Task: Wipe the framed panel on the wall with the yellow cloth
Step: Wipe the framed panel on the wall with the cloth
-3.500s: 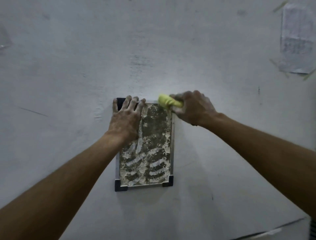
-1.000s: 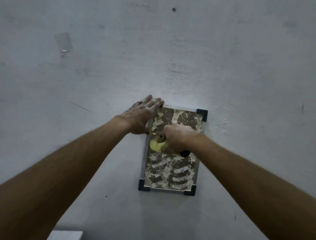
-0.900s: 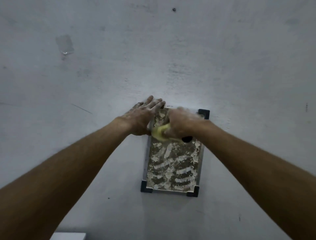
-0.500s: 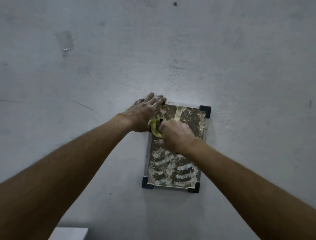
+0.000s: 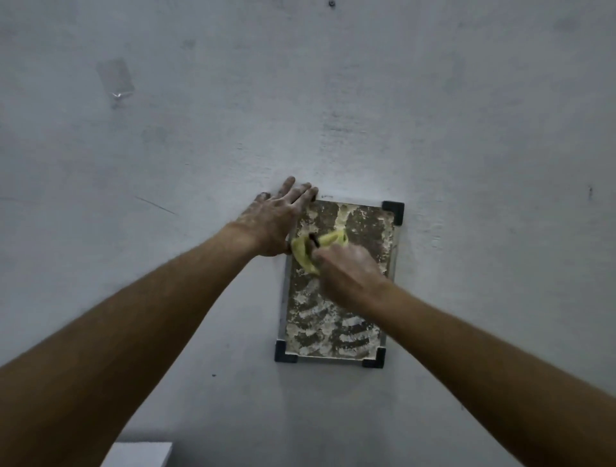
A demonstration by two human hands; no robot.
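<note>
A small framed panel point(image 5: 336, 330) with black corner caps hangs on the grey wall, its dark face smeared with whitish streaks. My left hand point(image 5: 276, 220) lies flat with straight fingers over the panel's top left corner and the wall beside it. My right hand point(image 5: 350, 273) grips a bunched yellow cloth point(image 5: 308, 251) and holds it against the upper left part of the panel. A small dark object shows at the cloth, between my fingers. The hands hide the top left corner cap.
The grey wall point(image 5: 466, 133) carries a patch of clear tape point(image 5: 115, 81) at upper left and a small dark dot point(image 5: 331, 3) at the top edge. A pale box corner point(image 5: 136, 458) shows at the bottom left.
My right hand with the cloth has rubbed up and down over the panel's upper left part, ending slightly lower and to the right. The left hand has stayed on the top left corner.
</note>
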